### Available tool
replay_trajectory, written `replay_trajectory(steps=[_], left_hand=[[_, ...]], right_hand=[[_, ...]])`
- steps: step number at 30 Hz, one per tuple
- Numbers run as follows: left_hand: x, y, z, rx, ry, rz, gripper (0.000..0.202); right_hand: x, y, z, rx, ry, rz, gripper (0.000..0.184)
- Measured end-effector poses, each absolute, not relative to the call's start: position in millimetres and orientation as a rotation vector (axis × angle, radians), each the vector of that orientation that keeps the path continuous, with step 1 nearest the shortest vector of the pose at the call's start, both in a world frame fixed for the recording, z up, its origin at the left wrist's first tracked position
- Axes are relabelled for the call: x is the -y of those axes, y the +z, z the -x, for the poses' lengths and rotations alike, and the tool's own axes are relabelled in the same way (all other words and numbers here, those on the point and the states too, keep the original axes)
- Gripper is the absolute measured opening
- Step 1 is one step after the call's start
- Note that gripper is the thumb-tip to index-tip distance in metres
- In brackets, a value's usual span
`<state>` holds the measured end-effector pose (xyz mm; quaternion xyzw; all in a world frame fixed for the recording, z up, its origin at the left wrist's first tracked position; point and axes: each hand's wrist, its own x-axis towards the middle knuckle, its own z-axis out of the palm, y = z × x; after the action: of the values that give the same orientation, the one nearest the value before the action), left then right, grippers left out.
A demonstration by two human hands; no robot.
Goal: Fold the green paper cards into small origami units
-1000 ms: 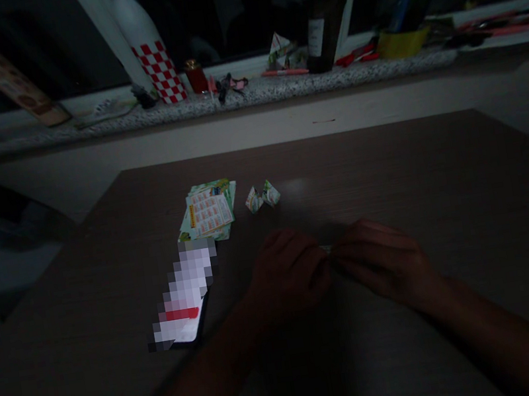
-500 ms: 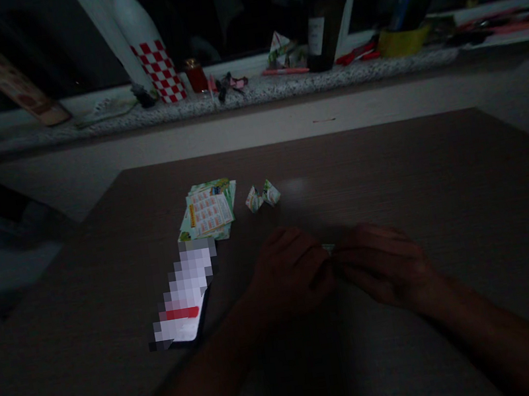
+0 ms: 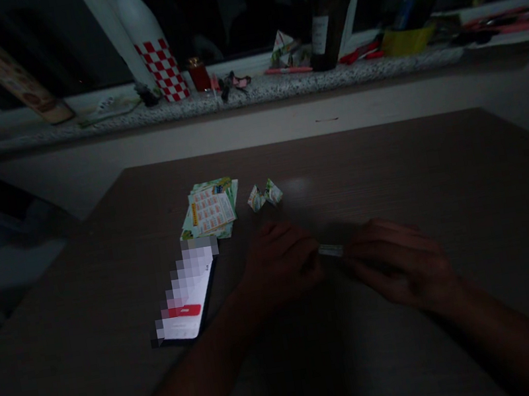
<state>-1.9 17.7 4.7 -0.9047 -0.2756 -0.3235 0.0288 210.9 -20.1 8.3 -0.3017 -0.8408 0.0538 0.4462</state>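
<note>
A narrow strip of folded paper [image 3: 331,250] shows between my two hands, low over the table. My left hand [image 3: 281,257] is closed on its left end, with the fingers curled. From the other side, my right hand [image 3: 395,261] pinches the right end between thumb and fingers. Most of the paper is hidden by the hands, and the light is dim. Just beyond my left hand stand two small folded paper pieces [image 3: 265,195], white and green with print. To their left lies a stack of printed paper leaflets [image 3: 213,211].
A lit phone [image 3: 188,297] lies left of my left forearm on the wooden table [image 3: 414,161]. Along the stone windowsill [image 3: 273,93] behind stand a red-and-white checkered bottle [image 3: 163,67], a small red jar [image 3: 198,74], a dark bottle [image 3: 326,31] and a yellow container [image 3: 408,41].
My hands have moved slightly apart, so more of the paper strip shows between them. The leaflets, folded pieces and phone stay in place on the table.
</note>
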Motion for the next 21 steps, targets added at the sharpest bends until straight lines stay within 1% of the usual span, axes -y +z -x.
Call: replay_trajectory(steps=[9,13,16,20,21], left_hand=[[-19.3,12.4,13.7,0.981,-0.989,2.760,0.002],[-23.7,11.0,21.5,0.999,-1.095,2.704,0.002],[-26.4,11.5,29.1,1.127,-1.193,2.620,0.003],[-19.3,12.5,24.6,1.246,-1.354,2.720,0.002],[-16.0,12.3,20.4,1.263,-1.384,2.735,0.010]], right_hand=[[20.1,10.0,-210.0,1.982,0.197,0.808,0.016],[21.8,10.7,-212.5,1.935,0.259,0.873,0.013],[21.9,10.6,-218.6,1.849,0.232,0.996,0.010],[19.7,8.8,-220.6,1.821,0.310,1.038,0.008],[19.2,8.0,-219.1,1.833,0.353,1.028,0.008]])
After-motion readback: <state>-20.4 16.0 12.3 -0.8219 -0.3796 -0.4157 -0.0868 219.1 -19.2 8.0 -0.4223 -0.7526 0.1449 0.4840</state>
